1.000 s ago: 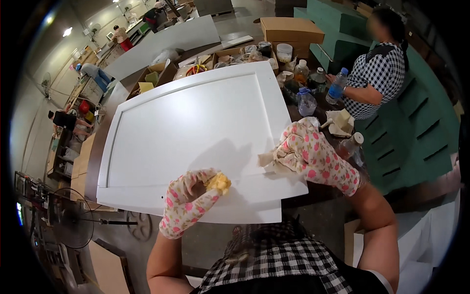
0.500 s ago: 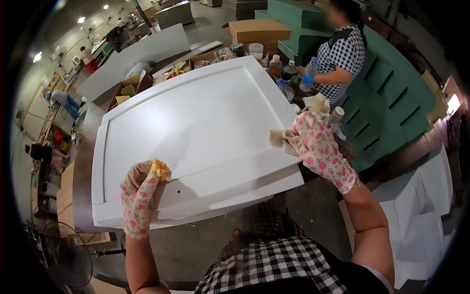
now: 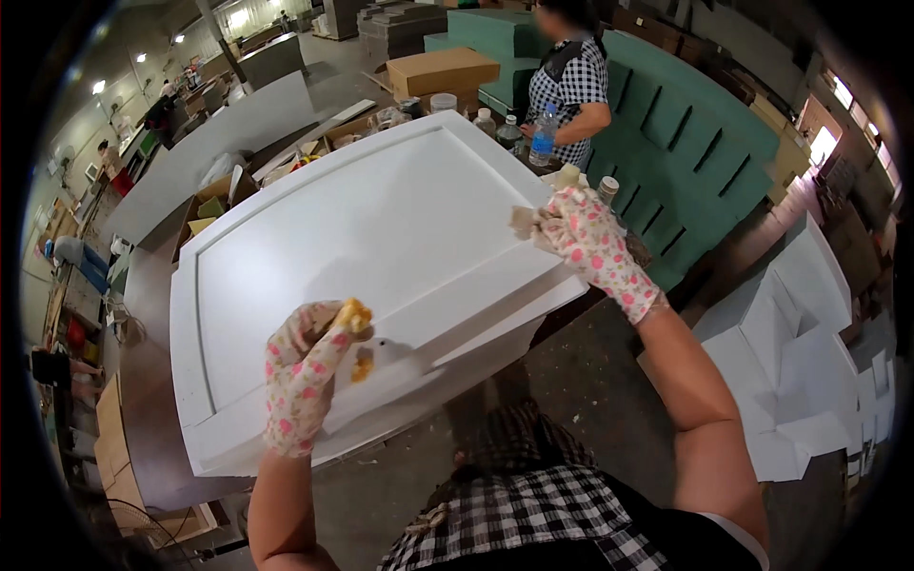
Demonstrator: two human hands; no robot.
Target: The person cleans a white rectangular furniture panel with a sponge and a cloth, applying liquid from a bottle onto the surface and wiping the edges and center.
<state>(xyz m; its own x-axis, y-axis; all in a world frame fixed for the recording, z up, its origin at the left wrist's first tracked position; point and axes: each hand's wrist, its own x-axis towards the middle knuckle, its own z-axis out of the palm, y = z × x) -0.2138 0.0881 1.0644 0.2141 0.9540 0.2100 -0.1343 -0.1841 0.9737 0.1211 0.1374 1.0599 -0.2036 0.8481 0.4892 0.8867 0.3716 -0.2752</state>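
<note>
A white panel door [image 3: 381, 209] with a raised frame lies before me. Over its near edge, my left hand [image 3: 303, 381], in a pink-flowered glove, pinches a crumpled yellow lump [image 3: 354, 315]; whether this is sponge, cloth or putty is unclear. Another yellow bit [image 3: 362, 369] shows just below, by the panel's near side. At the right edge of the door, my right hand [image 3: 595, 243], gloved alike, closes round a beige rag [image 3: 523, 222]. One part of the rag touches the door's frame, and another part sticks up above the fingers.
More white board [image 3: 476, 352] lies beneath the door. Behind it stand plastic bottles [image 3: 544, 135], a tub [image 3: 443, 102] and a cardboard box [image 3: 440, 71]. A person in a checked shirt [image 3: 579, 81] stands beyond, beside green slotted panels [image 3: 685, 143]. White pieces [image 3: 790, 352] are stacked at right.
My left hand has moved rightward along the near edge with the yellow lump. The right hand keeps the rag at the right edge. The whole view has turned a little.
</note>
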